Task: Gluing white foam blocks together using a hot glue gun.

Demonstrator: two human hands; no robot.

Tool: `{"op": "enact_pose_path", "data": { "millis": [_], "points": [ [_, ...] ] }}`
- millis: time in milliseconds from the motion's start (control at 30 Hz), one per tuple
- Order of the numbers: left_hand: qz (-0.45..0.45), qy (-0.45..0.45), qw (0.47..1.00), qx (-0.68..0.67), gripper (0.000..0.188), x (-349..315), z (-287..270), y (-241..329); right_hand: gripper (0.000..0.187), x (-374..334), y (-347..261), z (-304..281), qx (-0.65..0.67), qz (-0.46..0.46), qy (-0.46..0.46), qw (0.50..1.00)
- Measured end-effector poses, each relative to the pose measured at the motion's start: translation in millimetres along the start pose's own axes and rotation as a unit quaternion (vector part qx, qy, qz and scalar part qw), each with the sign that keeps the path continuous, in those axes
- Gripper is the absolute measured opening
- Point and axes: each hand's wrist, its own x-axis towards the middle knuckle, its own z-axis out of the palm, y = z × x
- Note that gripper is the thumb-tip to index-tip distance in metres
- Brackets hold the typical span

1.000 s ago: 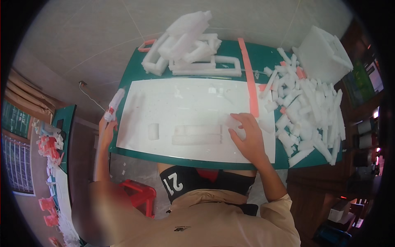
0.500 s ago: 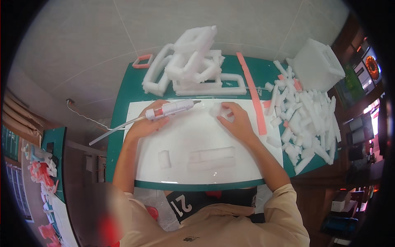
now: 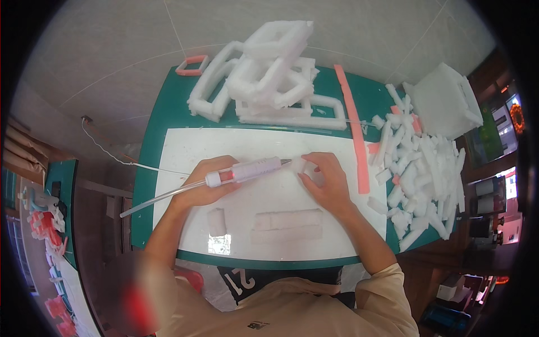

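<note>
A long pink strip (image 3: 355, 132) lies between the right hand (image 3: 327, 186) and heaped white foam offcuts (image 3: 425, 180). Over the white rectangular board (image 3: 269, 195), this hand pinches a small whitish foam block (image 3: 302, 166); the left hand (image 3: 206, 182) grips a white glue gun (image 3: 255, 169), tip nearby.

Glue gun (image 3: 255, 169): smooth plastic, metal nozzle (image 3: 286, 161). Board (image 3: 181, 149): glossy. Foam scraps (image 3: 425, 174): matt, rough. Shirt (image 3: 303, 309): cloth.

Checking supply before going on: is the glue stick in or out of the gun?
Partly in: the stick enters the rear of the gun, a long length sticking out behind.
</note>
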Motion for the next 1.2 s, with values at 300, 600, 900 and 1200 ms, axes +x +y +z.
{"op": "enact_pose_path", "data": {
  "millis": [300, 600, 900, 1200],
  "points": [
    [0.031, 0.0, 0.999, 0.011, 0.021, -0.7, 7.8, -0.7, 0.036, -2.2, -3.6, -2.1, 0.006, -0.033, -0.008, 0.999],
    [0.011, 0.01, 1.0, 0.02, 0.019, -2.3, 8.8, -3.2, 0.035, -2.6, -5.3, -3.4, 0.006, -0.045, -0.014, 0.999],
    [0.0, 0.011, 1.0, 0.026, 0.021, -4.0, 9.7, -3.9, 0.036, -1.2, -2.8, -3.7, -0.03, -0.084, 0.009, 0.996],
    [0.004, 0.009, 0.999, 0.033, 0.02, -3.7, 9.4, 0.1, 0.036, -1.5, -1.3, -2.6, -0.03, -0.084, 0.013, 0.996]
  ]
}}
